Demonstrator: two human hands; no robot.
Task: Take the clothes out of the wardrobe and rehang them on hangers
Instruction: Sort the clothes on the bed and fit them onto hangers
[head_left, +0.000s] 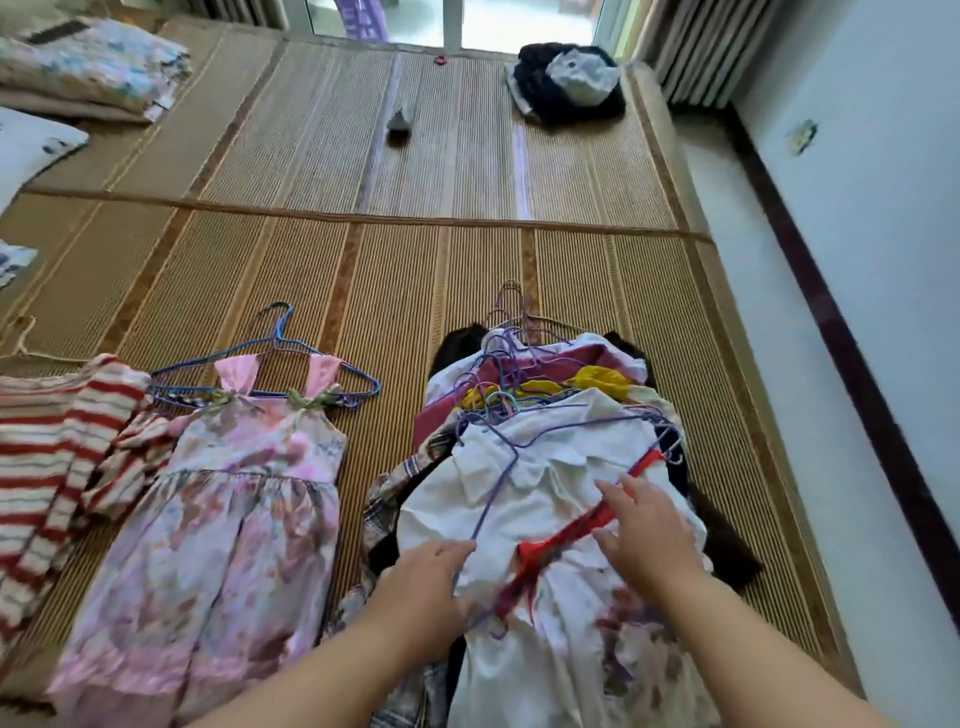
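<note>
Legible text: none | purple cloth (362, 20) at the window (519, 23): pale marks, too blurred to read | sticker (802, 136) on the right wall (883, 270): too small to make out

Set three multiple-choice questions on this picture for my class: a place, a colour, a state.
1. Relative to the clothes pile, the pink dress lies A on it B left of it C right of it
2. Its hanger is A blue B red C green
3. The right hand is A a fist B gripping the dress C open on the red hanger
Answers: B, mat shows between them; A, blue wire under the straps; C, fingers spread across it.
</note>
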